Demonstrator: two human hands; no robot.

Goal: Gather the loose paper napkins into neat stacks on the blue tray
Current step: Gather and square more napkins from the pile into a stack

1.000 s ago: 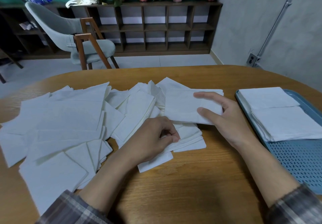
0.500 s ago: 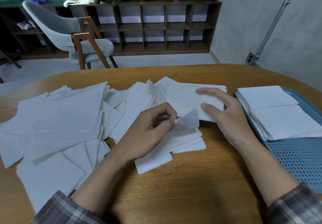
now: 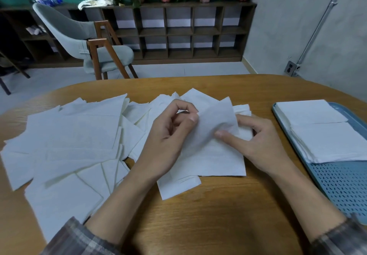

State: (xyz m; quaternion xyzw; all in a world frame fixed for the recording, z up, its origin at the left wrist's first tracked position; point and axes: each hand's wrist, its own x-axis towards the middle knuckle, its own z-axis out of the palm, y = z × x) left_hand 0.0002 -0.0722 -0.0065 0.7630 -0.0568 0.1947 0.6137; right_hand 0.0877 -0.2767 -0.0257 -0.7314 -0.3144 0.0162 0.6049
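Note:
White paper napkins [image 3: 65,141] lie scattered over the left and middle of the wooden table. My left hand [image 3: 168,137] pinches the edge of one thin napkin [image 3: 216,123] and holds it lifted and tilted. My right hand [image 3: 258,143] grips the same napkin from the right, thumb on top, over a small pile [image 3: 214,163] of napkins. The blue perforated tray [image 3: 337,187] sits at the right edge and carries two neat stacks [image 3: 325,133] side by side at its far end.
The round wooden table [image 3: 198,215] has bare wood near me. A grey chair [image 3: 89,46] stands behind the table on the left. A dark shelf unit [image 3: 178,30] with potted plants runs along the back wall.
My left hand has risen from the pile, lifting one napkin up and to the right. My right hand has taken hold of that napkin.

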